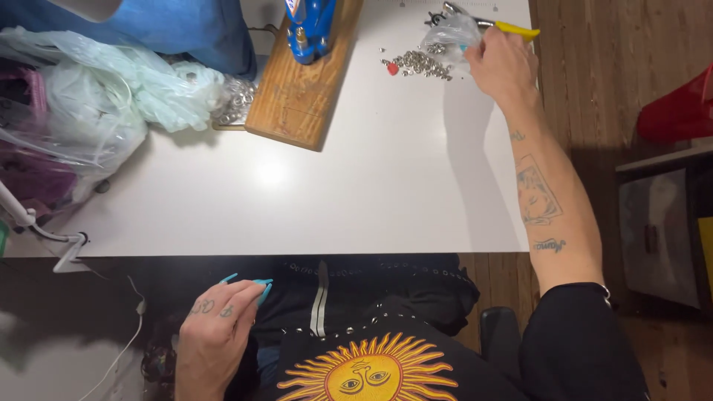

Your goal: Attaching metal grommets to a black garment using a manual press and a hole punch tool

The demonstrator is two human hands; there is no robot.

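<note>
My right hand [502, 65] reaches to the far right corner of the white table [334, 193] and grips a small clear plastic bag [451, 33]. A heap of small silver metal snaps [422, 64] with one red piece [391, 68] lies just left of that hand. A tool with a yellow handle [512, 30] lies behind the bag. My left hand [219, 334], with long turquoise nails, rests below the table edge on black fabric [371, 297] in my lap, fingers loosely apart, holding nothing.
A blue press tool [308, 26] stands on a wooden board [301, 82] at the table's back middle. Pale plastic bags [96, 96] pile up at the left, with more silver fittings [236, 100] beside them. A red object [679, 111] and a storage unit [661, 223] stand at the right.
</note>
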